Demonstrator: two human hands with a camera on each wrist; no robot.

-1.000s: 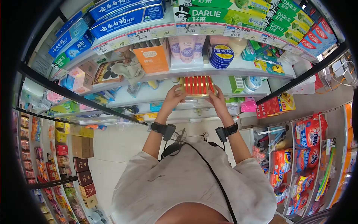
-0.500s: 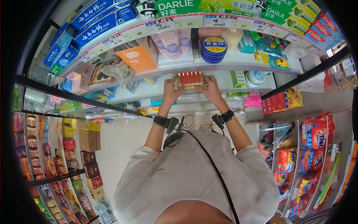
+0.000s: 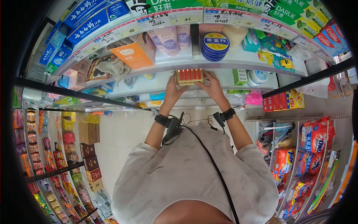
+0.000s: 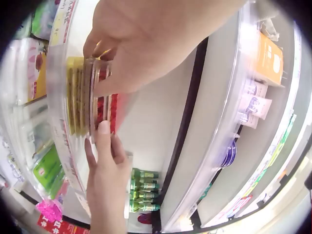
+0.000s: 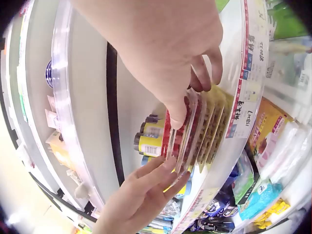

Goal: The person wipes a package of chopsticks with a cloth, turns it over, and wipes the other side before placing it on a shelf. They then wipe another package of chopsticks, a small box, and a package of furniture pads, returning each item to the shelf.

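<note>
My left hand and right hand hold a stack of flat clear-and-gold packs with red strips between them, one hand at each end. Seen from the left wrist, the stacked packs lie at the shelf's front edge, the left thumb over one end and the right fingers at the other. The right wrist view shows several gold layers under a clear top with red inside. There the right thumb presses near the red part, and the left fingertips touch the opposite end.
Around the stack is a white shelf. A green box and a round white tub stand to its right. The shelf above carries blue round tins, pink-purple tubes and an orange box.
Both hands have lowered the stack toward the shelf and moved it slightly left, away from the green box. Both hands stay on it. The head view has also shifted a little.
</note>
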